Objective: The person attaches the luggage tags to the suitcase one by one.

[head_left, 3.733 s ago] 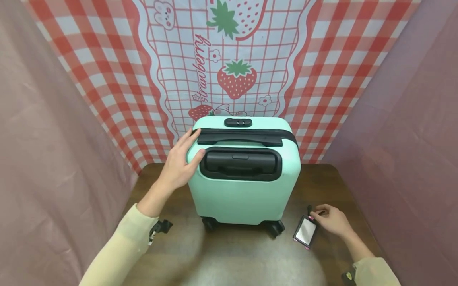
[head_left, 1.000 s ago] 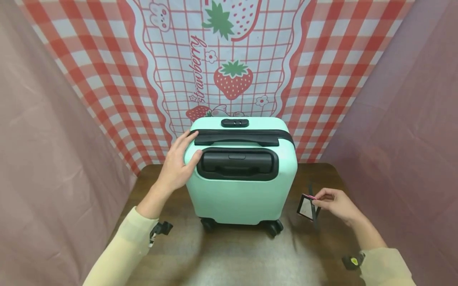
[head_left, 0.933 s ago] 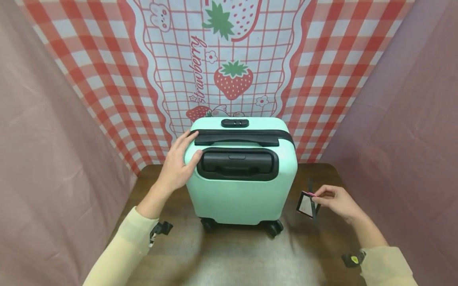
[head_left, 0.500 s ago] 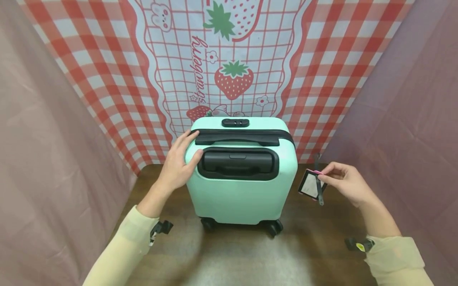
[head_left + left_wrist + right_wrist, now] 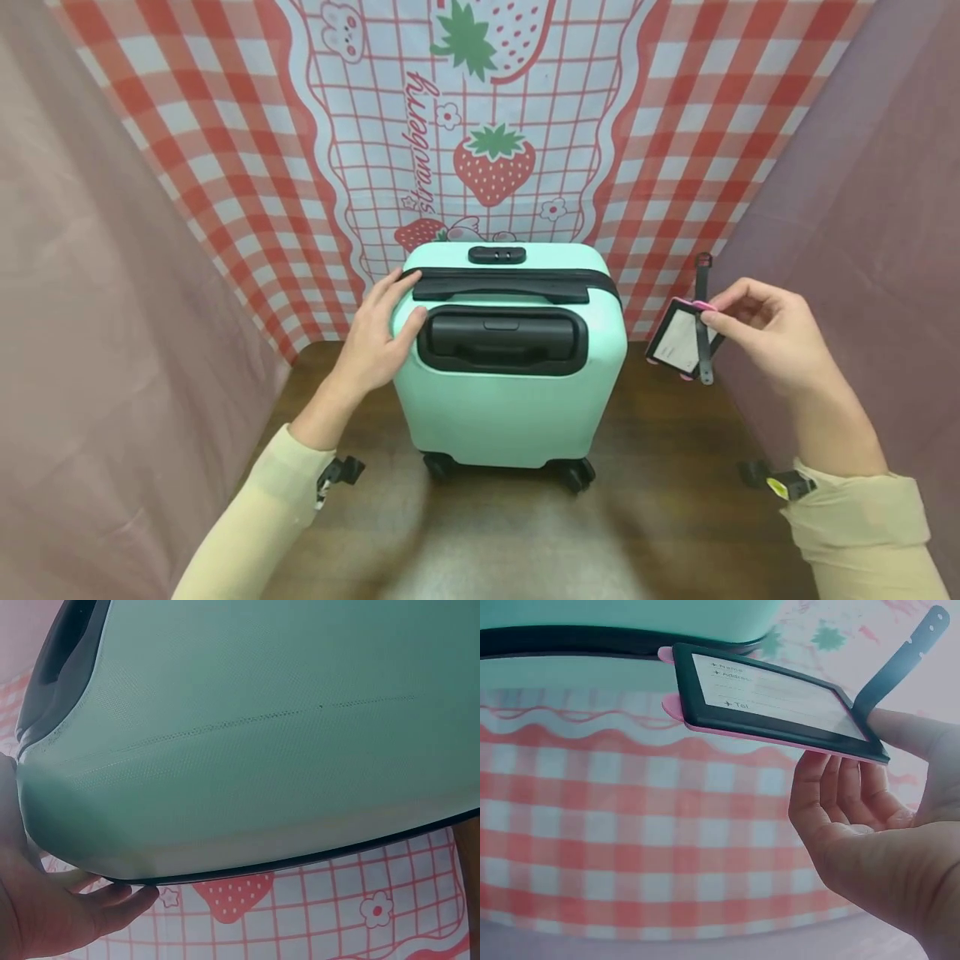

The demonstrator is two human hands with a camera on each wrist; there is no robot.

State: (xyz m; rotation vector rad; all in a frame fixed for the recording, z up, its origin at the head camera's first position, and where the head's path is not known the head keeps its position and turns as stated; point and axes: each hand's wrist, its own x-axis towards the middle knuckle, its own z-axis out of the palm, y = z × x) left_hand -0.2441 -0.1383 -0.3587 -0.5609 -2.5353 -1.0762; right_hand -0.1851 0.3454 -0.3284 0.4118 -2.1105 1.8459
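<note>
A mint-green suitcase [image 5: 502, 417] stands upright on its wheels, with a black carry handle [image 5: 501, 289] and a recessed pull handle [image 5: 502, 342] at its top. My left hand [image 5: 378, 337] rests on its upper left corner, fingers spread over the edge; the left wrist view shows the fingertips at the black seam. Right of the suitcase, my right hand [image 5: 772, 329] pinches a luggage tag [image 5: 677, 343] between thumb and fingers, raised above the table. The tag has a black frame, pink edges and a white card with printed lines [image 5: 757, 686]. Its black buckle strap [image 5: 907, 656] hangs loose.
The suitcase stands on a brown wooden table [image 5: 495, 542]. Behind it hangs a red-and-white checked cloth [image 5: 217, 108] with strawberries. Pinkish curtains close both sides, the right curtain [image 5: 862, 208] close to my right hand.
My right hand has picked the luggage tag up off the table and raised it, moving up and to the right. My left hand stays on the suitcase corner.
</note>
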